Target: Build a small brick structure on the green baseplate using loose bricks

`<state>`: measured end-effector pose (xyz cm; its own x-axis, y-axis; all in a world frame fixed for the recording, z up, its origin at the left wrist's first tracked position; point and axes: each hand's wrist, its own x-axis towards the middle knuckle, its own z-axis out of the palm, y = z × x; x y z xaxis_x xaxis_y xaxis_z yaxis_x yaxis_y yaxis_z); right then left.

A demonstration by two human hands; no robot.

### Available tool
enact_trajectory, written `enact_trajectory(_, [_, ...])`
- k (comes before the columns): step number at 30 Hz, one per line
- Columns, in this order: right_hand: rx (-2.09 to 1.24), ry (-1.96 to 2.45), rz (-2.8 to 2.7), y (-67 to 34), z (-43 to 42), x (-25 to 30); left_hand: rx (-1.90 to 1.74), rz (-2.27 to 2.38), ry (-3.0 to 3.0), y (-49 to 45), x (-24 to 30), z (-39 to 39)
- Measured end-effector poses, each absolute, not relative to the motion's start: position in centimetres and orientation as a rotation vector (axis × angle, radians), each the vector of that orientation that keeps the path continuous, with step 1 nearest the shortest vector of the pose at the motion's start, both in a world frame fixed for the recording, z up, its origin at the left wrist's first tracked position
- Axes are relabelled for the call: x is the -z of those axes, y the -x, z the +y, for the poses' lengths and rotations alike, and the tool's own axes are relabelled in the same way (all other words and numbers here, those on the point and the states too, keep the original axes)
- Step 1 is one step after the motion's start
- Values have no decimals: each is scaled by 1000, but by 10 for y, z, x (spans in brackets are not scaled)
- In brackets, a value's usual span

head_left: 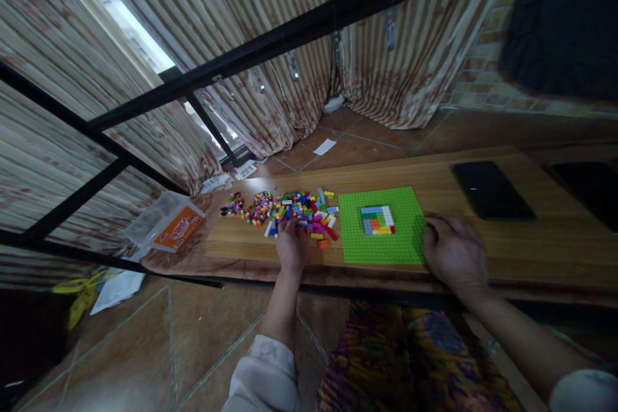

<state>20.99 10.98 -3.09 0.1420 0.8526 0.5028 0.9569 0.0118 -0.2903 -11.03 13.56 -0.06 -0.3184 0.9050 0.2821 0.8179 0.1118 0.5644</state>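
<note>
A bright green studded baseplate (403, 241) lies on a long wooden board (531, 244). A small square of grey, white, blue, yellow, orange and red bricks (378, 219) is pressed onto its middle. Left of the plate spreads a heap of several loose coloured bricks (290, 206). My left hand (292, 246) rests at the near edge of that heap, fingers curled down among the bricks; what they pinch is hidden. My right hand (454, 252) lies at the baseplate's right edge, fingers bent and pressing on its rim.
A black phone (492, 190) lies on the board to the right, with another dark flat object (586, 183) beyond it. A clear plastic box with an orange label (167, 223) sits off the board's left end. Striped curtains, a black metal frame and tiled floor surround the board.
</note>
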Motion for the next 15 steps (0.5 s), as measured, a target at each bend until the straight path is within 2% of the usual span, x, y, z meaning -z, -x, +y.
enact_trajectory(8, [247, 1853, -1719, -209, 109, 31, -987, 2224, -1758, 113, -7, 144])
enact_trajectory(15, [162, 1881, -1729, -208, 109, 27, -1192, 2097, -1638, 119, -11, 141])
